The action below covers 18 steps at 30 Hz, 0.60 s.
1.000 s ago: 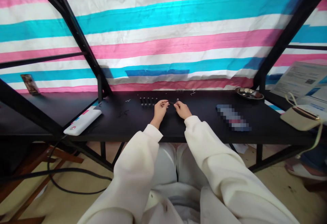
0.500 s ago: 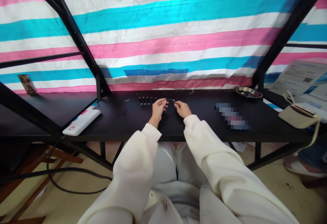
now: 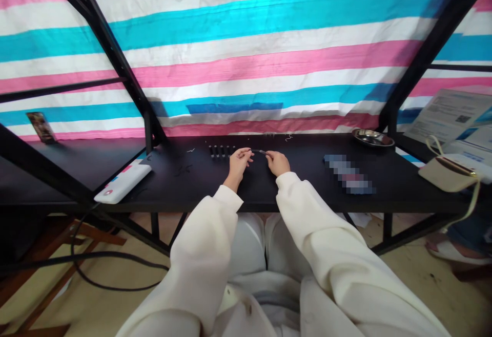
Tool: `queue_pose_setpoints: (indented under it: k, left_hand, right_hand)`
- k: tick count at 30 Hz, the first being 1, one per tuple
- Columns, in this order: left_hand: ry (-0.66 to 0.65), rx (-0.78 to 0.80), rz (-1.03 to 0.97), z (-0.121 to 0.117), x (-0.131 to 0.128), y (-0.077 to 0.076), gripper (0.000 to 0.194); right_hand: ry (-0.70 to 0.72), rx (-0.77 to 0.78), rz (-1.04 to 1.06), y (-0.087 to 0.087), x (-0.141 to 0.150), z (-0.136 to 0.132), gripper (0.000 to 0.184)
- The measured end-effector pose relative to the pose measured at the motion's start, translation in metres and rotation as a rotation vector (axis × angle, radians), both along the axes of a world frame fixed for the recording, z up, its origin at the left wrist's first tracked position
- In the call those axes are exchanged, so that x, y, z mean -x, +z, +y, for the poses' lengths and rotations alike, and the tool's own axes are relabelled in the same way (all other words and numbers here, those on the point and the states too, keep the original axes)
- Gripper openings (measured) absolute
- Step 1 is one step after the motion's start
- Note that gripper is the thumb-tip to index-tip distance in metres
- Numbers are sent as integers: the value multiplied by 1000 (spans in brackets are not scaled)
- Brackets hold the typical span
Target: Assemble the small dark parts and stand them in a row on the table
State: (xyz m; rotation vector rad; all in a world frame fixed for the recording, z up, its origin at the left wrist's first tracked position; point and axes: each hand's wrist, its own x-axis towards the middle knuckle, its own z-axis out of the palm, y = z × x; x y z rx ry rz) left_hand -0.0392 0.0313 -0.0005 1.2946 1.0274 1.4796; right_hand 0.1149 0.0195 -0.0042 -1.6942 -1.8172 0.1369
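Observation:
Both hands rest on a black table (image 3: 300, 183) in front of me, arms in white sleeves. My left hand (image 3: 239, 160) and my right hand (image 3: 277, 162) pinch the two ends of a small dark thin piece (image 3: 259, 151) stretched between them. Just left of my left hand stands a short row of several small dark upright pieces (image 3: 221, 151). The fingers of both hands are curled and closed.
A white power bank (image 3: 123, 182) with a black cable lies at the table's left. A metal dish (image 3: 372, 138) sits at the back right, a blurred-out flat object (image 3: 348, 174) in front of it, a beige pouch (image 3: 448, 173) far right. Black frame posts rise on both sides.
The small piece, held upright by my right hand a second ago, now lies level between both hands. My right hand has drawn slightly right and nearer.

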Motion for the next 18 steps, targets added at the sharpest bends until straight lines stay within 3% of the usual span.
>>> queue_pose_setpoints:
  k: [6, 18]
  left_hand:
    - [-19, 21, 7, -1, -1, 2, 30]
    - [-36, -57, 69, 0, 0, -2, 36]
  right_hand:
    - [6, -21, -11, 0, 0, 0, 30]
    - [-12, -236, 1, 0, -2, -1, 38]
